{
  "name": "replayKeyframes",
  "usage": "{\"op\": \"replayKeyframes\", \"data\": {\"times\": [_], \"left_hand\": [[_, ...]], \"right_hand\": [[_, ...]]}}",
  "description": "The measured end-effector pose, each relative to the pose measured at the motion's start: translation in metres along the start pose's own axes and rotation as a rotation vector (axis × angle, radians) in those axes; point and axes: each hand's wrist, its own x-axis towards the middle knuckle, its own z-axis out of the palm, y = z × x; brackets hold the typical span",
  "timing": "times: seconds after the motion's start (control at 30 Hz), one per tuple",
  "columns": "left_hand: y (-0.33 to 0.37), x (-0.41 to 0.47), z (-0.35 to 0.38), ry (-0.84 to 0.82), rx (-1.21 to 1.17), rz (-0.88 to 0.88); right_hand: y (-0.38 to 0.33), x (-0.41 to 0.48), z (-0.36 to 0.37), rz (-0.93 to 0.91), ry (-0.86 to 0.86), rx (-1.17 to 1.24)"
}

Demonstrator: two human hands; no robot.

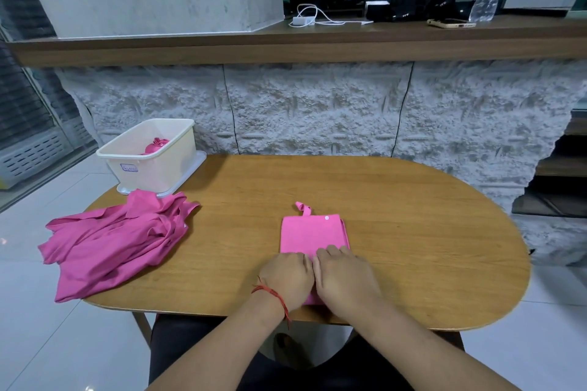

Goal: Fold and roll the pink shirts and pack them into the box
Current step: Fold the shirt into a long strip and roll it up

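Head view: both hands sit side by side, touching, on the near end of a folded pink shirt (313, 233) — the left hand (286, 276) and right hand (346, 279) each have their fingers curled down over the fabric, gripping it. That shirt lies flat on the wooden counter (413, 232), well to the right of the white box (165, 168) and nearer the person. Inside the box shows one rolled pink shirt (157, 144); just in front of the box, a loose pile of pink shirts (117, 241) spills over the counter's edge.
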Motion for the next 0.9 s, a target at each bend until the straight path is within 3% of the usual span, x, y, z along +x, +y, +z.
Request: {"op": "replayKeyframes", "data": {"times": [0.1,0.23,0.3,0.4,0.47,0.6,0.67,0.9], "left_hand": [[-0.001,0.013,-0.007,-0.154,-0.102,-0.155],[0.001,0.013,-0.011,-0.114,-0.209,-0.307],[0.003,0.004,-0.008,0.0,-0.185,-0.309],[0.0,-0.013,-0.001,0.23,-0.262,-0.234],[0.0,-0.021,0.005,0.272,-0.549,-0.248],[-0.004,-0.02,-0.004,0.244,-1.258,-0.508],[-0.008,-0.018,-0.009,0.214,-1.46,-0.498],[-0.014,-0.015,-0.018,0.042,-1.446,-0.37]], "right_hand": [[0.001,-0.018,0.011,-0.072,0.178,0.027],[0.007,-0.019,0.014,-0.098,0.206,0.063],[0.006,-0.009,0.009,-0.079,0.204,0.066],[0.008,0.007,0.002,-0.033,0.061,0.092],[0.013,0.018,0.0,-0.015,-0.052,0.124],[0.016,0.034,-0.001,0.017,-0.177,0.19],[0.017,0.037,0.0,0.02,-0.202,0.185],[0.016,0.036,-0.005,-0.011,-0.26,0.203]]}}
